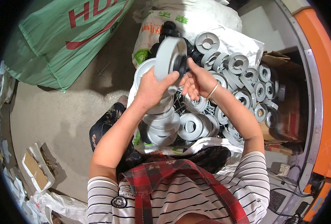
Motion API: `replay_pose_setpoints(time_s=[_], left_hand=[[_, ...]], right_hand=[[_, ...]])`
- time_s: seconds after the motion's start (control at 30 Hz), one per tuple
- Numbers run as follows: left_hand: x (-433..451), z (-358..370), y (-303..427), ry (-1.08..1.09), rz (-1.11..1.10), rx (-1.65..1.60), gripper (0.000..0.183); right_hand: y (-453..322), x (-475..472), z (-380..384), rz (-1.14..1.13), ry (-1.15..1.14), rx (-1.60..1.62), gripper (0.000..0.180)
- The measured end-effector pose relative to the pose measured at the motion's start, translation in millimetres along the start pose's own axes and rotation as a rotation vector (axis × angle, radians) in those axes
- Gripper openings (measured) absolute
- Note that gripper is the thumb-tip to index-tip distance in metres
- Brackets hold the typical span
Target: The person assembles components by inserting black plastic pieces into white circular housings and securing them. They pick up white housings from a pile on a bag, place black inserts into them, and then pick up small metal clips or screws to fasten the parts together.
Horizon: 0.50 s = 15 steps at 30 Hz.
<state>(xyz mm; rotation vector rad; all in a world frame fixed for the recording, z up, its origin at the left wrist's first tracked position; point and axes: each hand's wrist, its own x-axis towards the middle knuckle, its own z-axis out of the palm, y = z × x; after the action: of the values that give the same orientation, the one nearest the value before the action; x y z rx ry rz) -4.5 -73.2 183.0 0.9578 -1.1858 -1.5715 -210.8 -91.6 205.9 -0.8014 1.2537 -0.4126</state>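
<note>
My left hand (pixel 154 86) grips a round grey plastic fitting (pixel 163 60) by its lower rim, raised and standing on edge. A black ring (pixel 180 63) sits at the fitting's centre on the side facing right. Just to the right of it is my right hand (pixel 197 81), thumb raised and fingers loosely curled, with nothing seen in it. Below my hands lie stacked grey plastic flanges (pixel 160 135) and another flange (pixel 190 127). Black round parts (pixel 169 26) are heaped behind the held fitting, which partly hides them.
More grey rings (pixel 238 63) pile up to the right, beside a cardboard box (pixel 291 112). White printed sacks (pixel 224 14) lie at the back. A green sack (pixel 70 58) stands at the left, and a tied cardboard bundle (pixel 36 170) on the floor. An orange machine panel (pixel 326 92) borders the right.
</note>
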Motion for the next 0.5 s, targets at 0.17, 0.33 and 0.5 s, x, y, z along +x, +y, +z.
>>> replay_pose_setpoints(time_s=[0.17, 0.33, 0.5], left_hand=[[4.5, -14.8, 14.7, 0.294, 0.203, 0.249, 0.035], [14.1, -17.5, 13.0, 0.494, 0.182, 0.183, 0.042], [25.1, -32.7, 3.7, 0.491, 0.21, -0.201, 0.049]], right_hand=[[16.0, 54.4, -19.9, -0.34, 0.462, -0.691, 0.106], [74.0, 118.6, -21.1, -0.177, 0.378, -0.433, 0.119], [81.1, 125.8, -29.4, -0.118, 0.182, 0.236, 0.067]])
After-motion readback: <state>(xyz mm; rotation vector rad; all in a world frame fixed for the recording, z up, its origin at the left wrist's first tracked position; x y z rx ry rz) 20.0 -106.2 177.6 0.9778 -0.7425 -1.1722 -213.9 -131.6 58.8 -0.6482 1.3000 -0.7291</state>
